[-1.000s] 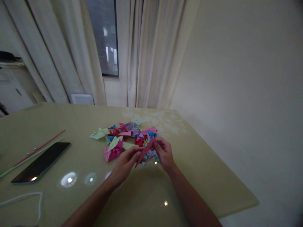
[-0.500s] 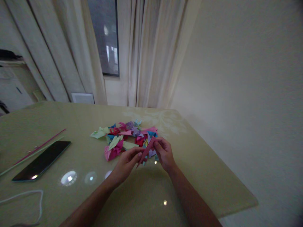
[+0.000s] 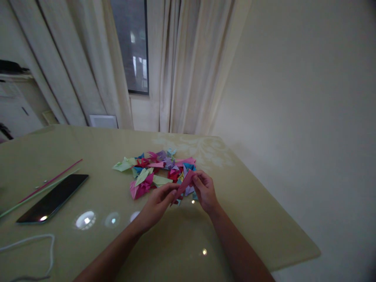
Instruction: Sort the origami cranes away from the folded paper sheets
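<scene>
Between my two hands is a narrow piece of folded pink paper [image 3: 185,184], slanting from lower left to upper right above the table. My left hand [image 3: 160,199] pinches its lower part between thumb and fingers. Closed on its upper right edge is my right hand [image 3: 205,190]. Just beyond my hands lies a loose heap of folded paper pieces [image 3: 143,176] in green, pink, red, purple, blue and yellow; some look like origami birds. My hands and the pink paper hide the heap's near right part.
A dark phone [image 3: 54,199] lies on the glossy table [image 3: 241,227] at left. Beside it are a thin pink strip [image 3: 53,180] and a pale green strip [image 3: 35,195]. A white cable [image 3: 29,237] curls at the near left. Curtains [image 3: 194,66] and a wall [image 3: 299,109] stand behind and at right.
The pink paper has turned slightly, so more of its flat face shows. Both hands keep hold of it in nearly the same place.
</scene>
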`<state>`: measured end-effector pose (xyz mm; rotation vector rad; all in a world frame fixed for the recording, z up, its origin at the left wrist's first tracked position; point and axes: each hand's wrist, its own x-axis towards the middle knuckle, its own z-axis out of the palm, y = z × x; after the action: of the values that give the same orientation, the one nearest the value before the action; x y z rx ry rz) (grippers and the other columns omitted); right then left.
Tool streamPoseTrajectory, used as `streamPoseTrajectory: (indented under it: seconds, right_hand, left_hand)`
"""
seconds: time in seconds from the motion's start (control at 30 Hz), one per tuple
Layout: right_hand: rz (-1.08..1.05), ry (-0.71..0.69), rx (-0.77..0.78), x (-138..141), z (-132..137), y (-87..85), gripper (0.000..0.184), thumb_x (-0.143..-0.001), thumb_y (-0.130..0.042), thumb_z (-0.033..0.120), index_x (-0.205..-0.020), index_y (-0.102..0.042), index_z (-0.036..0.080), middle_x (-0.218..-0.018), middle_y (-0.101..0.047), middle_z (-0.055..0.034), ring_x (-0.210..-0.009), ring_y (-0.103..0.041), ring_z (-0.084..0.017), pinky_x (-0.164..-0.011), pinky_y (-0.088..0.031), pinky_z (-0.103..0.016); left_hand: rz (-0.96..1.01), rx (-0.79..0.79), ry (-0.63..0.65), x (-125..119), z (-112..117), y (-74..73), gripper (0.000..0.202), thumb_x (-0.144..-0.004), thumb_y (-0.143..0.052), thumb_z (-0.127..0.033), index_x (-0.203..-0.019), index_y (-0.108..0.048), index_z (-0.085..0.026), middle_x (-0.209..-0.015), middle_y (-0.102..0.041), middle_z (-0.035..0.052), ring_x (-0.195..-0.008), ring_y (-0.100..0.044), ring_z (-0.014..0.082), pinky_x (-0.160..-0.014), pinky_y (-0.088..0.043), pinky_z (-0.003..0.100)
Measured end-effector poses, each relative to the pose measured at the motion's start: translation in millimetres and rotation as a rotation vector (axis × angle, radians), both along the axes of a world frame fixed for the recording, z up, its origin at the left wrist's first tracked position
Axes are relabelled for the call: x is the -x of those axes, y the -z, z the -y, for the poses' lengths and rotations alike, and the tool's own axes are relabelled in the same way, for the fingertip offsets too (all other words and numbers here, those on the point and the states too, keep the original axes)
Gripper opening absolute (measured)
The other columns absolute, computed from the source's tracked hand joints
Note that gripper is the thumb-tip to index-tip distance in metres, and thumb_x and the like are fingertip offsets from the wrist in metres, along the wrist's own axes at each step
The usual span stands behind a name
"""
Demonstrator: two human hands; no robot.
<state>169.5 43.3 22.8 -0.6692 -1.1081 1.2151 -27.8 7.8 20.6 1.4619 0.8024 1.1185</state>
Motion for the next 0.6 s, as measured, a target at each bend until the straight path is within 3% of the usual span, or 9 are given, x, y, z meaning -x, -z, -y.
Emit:
streamPoseTrajectory:
  seconds: [0.23, 0.6]
  right_hand:
    - [-0.035, -0.014, -0.001, 1.0, 0.3, -1.3, 0.029, -0.083, -0.088, 0.048, -0.087, -0.077, 0.021, -0.072, -0.067, 0.0011, -0.065, -0.057, -0.012, -0.063, -0.045, -0.023]
    - [-0.058, -0.047, 0.002, 1.5, 1.3, -1.5, 0.029, -0.081, -0.09, 0.048, -0.087, -0.077, 0.022, -0.074, -0.069, 0.0011, -0.065, -0.057, -0.013, -0.065, -0.047, -0.025]
  left_hand:
    - [0.004, 0.011, 0.037, -0.4, 4.0, -9.2, 0.038, -0.097, -0.068, -0.049, -0.118, -0.074, -0.019, -0.099, -0.075, 0.0073, -0.083, -0.069, 0.019, -0.073, -0.057, 0.03]
    - [0.012, -0.006, 0.031, -2.4, 4.2, -7.2, 0.036, -0.097, -0.068, -0.049, -0.114, -0.077, -0.019, -0.094, -0.076, 0.0066, -0.077, -0.068, 0.0173, -0.071, -0.057, 0.029]
